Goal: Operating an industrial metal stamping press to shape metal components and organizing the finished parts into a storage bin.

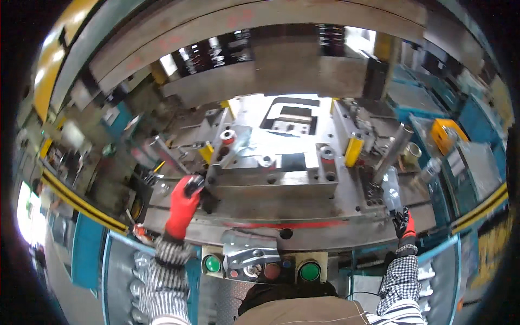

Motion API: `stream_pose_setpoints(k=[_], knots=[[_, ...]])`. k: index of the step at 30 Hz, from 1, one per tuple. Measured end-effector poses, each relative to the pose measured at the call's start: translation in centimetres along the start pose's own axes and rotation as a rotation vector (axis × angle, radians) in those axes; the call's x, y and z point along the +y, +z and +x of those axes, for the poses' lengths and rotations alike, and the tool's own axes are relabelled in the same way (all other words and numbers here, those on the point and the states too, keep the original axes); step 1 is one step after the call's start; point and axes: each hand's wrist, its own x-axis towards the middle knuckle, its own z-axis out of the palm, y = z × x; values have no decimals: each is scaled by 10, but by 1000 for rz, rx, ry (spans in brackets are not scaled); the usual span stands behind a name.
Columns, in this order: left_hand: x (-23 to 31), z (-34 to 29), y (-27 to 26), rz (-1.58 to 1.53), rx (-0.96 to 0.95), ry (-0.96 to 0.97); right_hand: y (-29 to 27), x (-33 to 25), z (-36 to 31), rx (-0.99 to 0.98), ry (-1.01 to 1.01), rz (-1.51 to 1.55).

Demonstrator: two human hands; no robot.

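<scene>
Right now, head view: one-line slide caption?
Red-gloved left hand beside the lower press die; red-gloved right hand holding a shiny formed piece by its near end.

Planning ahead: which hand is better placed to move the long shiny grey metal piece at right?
Probably right: the red-gloved right hand holds the piece; the red-gloved left hand is farther away.

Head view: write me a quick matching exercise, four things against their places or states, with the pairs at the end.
1. Bent grey sheet-metal part
2. Right hand in a red-and-black glove
3. Round green push-button
4. Thin red streak

A. Left end of the control panel
B. Near the steel bed's front edge
C. Lying across the panel's middle
D. Holding a shiny grey piece

Pairs: 1-C, 2-D, 3-A, 4-B
</scene>
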Motion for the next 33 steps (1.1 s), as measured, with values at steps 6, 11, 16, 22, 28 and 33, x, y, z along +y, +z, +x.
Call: stream_pose_setpoints(k=[6, 11, 16, 22, 28, 33], knots=[[48, 137, 97, 526, -79, 215, 43, 17, 81, 148, -77, 30], [39, 167, 170, 905, -6, 188, 66, 2, 111, -12, -266, -4], [41, 175, 185, 696, 89, 128, 68, -16, 115, -3, -320, -54], [63, 142, 115, -3, 183, 212, 84, -40, 96, -43, -395, -844], [69, -18, 14, -238, 270, -101, -22, -24, 71, 157, -708, -1431], [60, -171, 15, -114, -40, -264, -38, -2, -36, 241, -828, -1228]])
